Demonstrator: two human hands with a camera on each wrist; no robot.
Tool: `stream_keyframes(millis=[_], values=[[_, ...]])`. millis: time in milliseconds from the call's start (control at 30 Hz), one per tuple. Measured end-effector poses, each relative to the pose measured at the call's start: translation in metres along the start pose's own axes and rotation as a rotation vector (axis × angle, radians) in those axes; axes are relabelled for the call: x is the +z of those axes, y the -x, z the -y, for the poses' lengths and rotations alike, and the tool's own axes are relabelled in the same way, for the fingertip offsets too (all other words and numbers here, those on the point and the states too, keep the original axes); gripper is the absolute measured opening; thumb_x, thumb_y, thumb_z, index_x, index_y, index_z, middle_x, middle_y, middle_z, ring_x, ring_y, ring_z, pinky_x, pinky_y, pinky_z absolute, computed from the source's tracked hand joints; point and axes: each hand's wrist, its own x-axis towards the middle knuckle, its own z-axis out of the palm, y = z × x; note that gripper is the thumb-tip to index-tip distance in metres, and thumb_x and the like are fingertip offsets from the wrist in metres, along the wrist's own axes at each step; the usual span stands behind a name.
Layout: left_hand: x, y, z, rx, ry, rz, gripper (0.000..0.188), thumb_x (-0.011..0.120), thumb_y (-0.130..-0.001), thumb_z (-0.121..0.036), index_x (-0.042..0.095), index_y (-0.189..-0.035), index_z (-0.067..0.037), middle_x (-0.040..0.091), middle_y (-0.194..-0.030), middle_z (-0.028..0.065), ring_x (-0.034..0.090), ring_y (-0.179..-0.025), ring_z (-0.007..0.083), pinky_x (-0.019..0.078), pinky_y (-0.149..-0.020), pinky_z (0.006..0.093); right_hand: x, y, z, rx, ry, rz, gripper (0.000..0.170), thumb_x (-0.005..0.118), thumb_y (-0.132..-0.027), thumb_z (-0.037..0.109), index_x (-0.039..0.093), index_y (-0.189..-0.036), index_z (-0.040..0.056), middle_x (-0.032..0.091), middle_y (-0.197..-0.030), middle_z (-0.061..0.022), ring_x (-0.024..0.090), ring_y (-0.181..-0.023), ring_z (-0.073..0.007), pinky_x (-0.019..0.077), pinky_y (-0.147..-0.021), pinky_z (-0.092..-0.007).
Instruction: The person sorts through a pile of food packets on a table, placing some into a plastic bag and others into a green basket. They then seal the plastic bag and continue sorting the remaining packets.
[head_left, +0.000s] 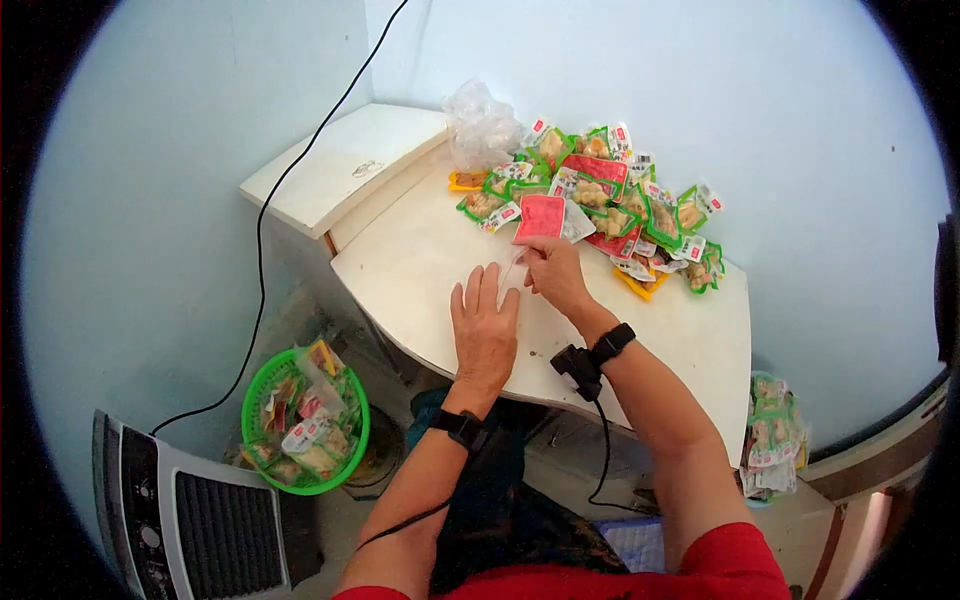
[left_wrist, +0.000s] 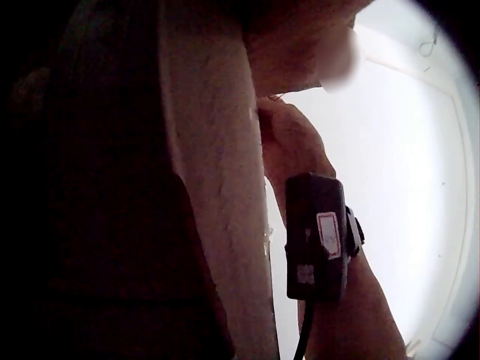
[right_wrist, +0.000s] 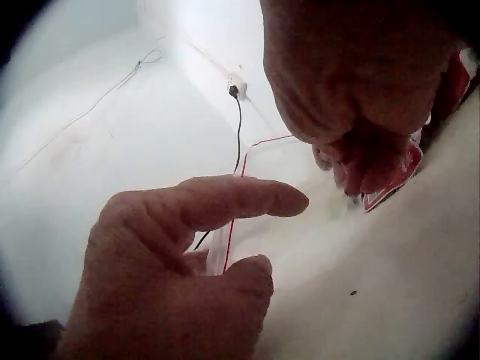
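Near the middle of the white table [head_left: 400,260], my right hand [head_left: 552,275] has its fingers curled and pinches the edge of a clear plastic bag [head_left: 514,272]. A thin red line runs along that bag in the right wrist view. My left hand [head_left: 485,335] lies beside it, palm down, fingers extended over the bag. In the right wrist view the left thumb and index finger stand apart in front of the clear plastic. Just beyond my right fingertips is a red packet [head_left: 541,217]. The left wrist view is mostly dark and shows little of the left hand.
Several green-edged food packets [head_left: 612,222] lie heaped at the table's back right, beside crumpled clear plastic [head_left: 482,125]. A green basket [head_left: 365,425] of packets stands at lower left, near a cooler-like appliance [head_left: 215,520]. More packets [head_left: 773,430] sit at the right. A black cable [head_left: 262,250] hangs on the left.
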Motion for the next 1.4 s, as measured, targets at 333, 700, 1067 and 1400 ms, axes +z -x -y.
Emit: stream_keyframes(millis=[333, 700, 1067, 1400], values=[[0.005, 0.005, 0.006, -0.072, 0.11, 0.017, 0.046, 0.054, -0.079, 0.007, 0.054, -0.124, 0.005, 0.044, -0.138, 0.0268, 0.038, -0.133, 0.0455, 0.0339, -0.11, 0.0529, -0.016, -0.046, -0.017, -0.201, 0.195, -0.022, 0.036, 0.049, -0.076, -0.009, 0.071, -0.104, -0.0001, 0.068, -0.084, -0.0073, 0.062, -0.06, -0.0141, 0.0479, -0.049, -0.0277], [0.004, 0.002, 0.003, -0.092, 0.084, 0.041, 0.066, 0.049, -0.07, 0.014, 0.043, -0.135, 0.006, 0.036, -0.145, 0.0268, 0.033, -0.138, 0.044, 0.0249, -0.114, 0.057, -0.003, -0.093, 0.002, -0.757, 0.954, 0.224, 0.05, 0.069, -0.067, 0.001, 0.067, -0.116, 0.0093, 0.058, -0.129, -0.0109, 0.054, -0.112, -0.0322, 0.0494, -0.09, -0.0417], [0.002, -0.001, 0.001, -0.076, 0.051, 0.047, 0.054, 0.05, -0.082, 0.006, 0.043, -0.135, 0.009, 0.037, -0.143, 0.0301, 0.034, -0.136, 0.046, 0.0276, -0.112, 0.0579, -0.005, -0.12, -0.021, -0.751, 0.815, -0.184, 0.015, 0.06, -0.084, 0.012, 0.067, -0.095, 0.0039, 0.066, -0.087, -0.0125, 0.061, -0.078, -0.0322, 0.0519, -0.073, -0.043], [0.006, -0.001, 0.002, -0.095, 0.147, 0.001, 0.062, 0.047, -0.073, 0.012, 0.042, -0.135, 0.008, 0.036, -0.143, 0.0297, 0.033, -0.136, 0.0461, 0.0262, -0.114, 0.0525, -0.103, 0.027, 0.032, 0.149, -0.618, -0.075, 0.021, 0.053, -0.097, 0.009, 0.06, -0.11, -0.0066, 0.068, -0.101, -0.0121, 0.069, -0.086, -0.0201, 0.0598, -0.076, -0.0357]])
